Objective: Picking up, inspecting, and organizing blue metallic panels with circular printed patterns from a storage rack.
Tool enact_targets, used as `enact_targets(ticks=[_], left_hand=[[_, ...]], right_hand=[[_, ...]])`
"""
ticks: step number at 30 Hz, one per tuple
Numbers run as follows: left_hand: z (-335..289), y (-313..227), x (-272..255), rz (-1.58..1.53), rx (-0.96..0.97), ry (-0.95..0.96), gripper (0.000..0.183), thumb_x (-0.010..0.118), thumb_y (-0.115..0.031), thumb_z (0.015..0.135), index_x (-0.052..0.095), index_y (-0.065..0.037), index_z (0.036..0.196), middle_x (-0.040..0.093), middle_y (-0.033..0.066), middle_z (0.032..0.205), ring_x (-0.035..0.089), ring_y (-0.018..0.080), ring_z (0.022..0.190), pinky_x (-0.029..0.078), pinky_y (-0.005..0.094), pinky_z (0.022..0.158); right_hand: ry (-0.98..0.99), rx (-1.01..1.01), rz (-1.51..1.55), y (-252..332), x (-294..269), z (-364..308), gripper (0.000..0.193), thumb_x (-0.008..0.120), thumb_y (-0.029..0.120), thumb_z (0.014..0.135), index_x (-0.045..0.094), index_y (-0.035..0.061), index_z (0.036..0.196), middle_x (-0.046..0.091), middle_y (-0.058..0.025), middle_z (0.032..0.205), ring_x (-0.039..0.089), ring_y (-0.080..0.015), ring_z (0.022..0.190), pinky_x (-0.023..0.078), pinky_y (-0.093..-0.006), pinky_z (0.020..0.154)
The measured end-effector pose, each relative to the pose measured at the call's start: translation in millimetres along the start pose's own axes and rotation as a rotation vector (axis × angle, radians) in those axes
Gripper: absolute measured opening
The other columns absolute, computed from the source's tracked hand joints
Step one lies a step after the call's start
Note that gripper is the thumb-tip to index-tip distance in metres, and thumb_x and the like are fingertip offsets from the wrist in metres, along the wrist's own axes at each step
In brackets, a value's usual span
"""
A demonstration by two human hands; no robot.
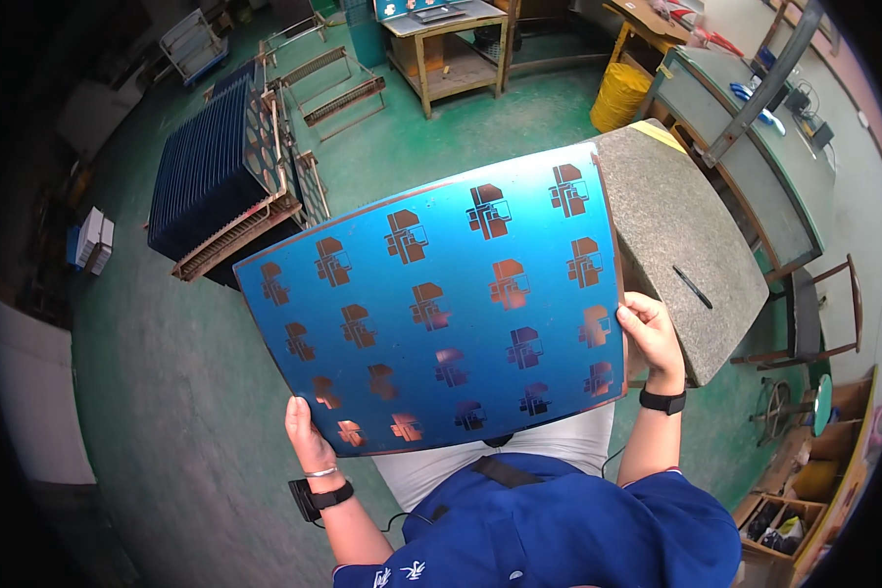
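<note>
A large blue sheet [461, 260] with rows of copper-coloured patterns is held up in front of my body, tilted, its printed face toward me. My left hand [307, 438] grips its lower left edge, thumb along the border and the other fingers behind it. At the right edge, my right hand [651, 336] pinches the sheet between thumb and fingers. Beyond the sheet on the right stands a grey speckled table [691, 225] with a black pen [693, 286] lying on it. What lies behind the sheet is hidden.
Several dark blue panels stand upright in a metal rack [216, 157] at the far left. A wooden workbench [446, 59] is at the back, with a yellow bin [620, 96] further right. A chair [808, 314] and a round green stool [821, 404] stand on the right.
</note>
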State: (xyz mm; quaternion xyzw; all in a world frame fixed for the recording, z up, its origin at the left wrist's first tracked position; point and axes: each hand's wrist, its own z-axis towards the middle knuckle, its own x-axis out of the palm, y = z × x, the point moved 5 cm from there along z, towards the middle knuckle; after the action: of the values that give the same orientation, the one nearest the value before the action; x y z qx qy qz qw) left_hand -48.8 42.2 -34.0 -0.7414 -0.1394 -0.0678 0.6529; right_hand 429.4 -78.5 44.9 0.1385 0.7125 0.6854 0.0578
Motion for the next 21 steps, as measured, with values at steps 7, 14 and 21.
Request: enact_targets(ticks=[7,14,21], left_hand=[[2,13,-11,-0.039,-0.079,0.034,0.02,0.052,-0.024,0.095,0.055,-0.006,0.087,0.059,0.003,0.076,0.055,0.0097,0.067,0.045,0.0235,0.062],[1,8,-4,-0.019,-0.025,0.01,0.021,0.053,-0.026,0.094,0.052,-0.006,0.088,0.058,0.006,0.074,0.056,0.0157,0.056,0.048,0.0278,0.048],[-8,-10,16,-0.044,-0.021,0.092,0.014,0.053,-0.018,0.093,0.055,-0.005,0.098,0.06,0.0025,0.088,0.056,0.0115,0.082,0.045,0.0276,0.077]], right_hand=[[-0.058,0.001,-0.014,-6,-5,2,0.02,0.058,0.015,0.091,0.064,-0.0028,0.099,0.064,-0.0007,0.086,0.056,-0.0057,0.077,0.044,-0.0216,0.071],[-0.153,0.008,0.026,-15,-8,6,0.019,0.058,0.016,0.092,0.064,-0.0007,0.099,0.062,0.0021,0.083,0.052,-0.0038,0.074,0.042,-0.0206,0.067],[-0.151,0.014,0.053,-22,-11,6,0.024,0.058,0.017,0.092,0.061,-0.0018,0.106,0.064,-0.002,0.088,0.057,-0.0066,0.078,0.045,-0.0209,0.069]])
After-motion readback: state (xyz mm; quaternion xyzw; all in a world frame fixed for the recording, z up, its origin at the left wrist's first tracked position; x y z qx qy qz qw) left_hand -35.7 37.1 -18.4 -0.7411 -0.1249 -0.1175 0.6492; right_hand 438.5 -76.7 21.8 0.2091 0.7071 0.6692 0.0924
